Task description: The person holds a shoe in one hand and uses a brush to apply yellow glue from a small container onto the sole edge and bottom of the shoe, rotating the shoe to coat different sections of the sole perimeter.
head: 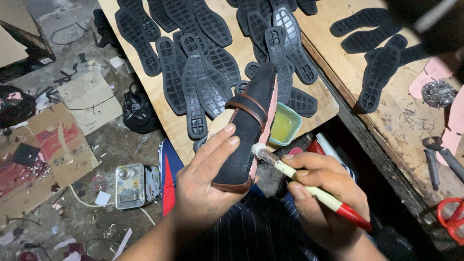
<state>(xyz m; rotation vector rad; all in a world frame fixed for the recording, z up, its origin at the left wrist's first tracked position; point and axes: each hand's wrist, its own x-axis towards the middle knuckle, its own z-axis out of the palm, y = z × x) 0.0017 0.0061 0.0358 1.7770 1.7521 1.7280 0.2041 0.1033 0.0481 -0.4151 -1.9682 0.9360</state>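
Both hands busy: my left hand (205, 176) grips a black shoe (251, 125) on its side, my right hand (321, 193) clenches a brush (309, 186), bristles touching the shoe's pink edge. Just behind, a green glue cup (285, 125) on the board (169, 121) among black soles (193, 72).

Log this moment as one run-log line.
left hand: holds black shoe | right hand: holds brush, bristles on shoe edge | glue cup: on board, among soles
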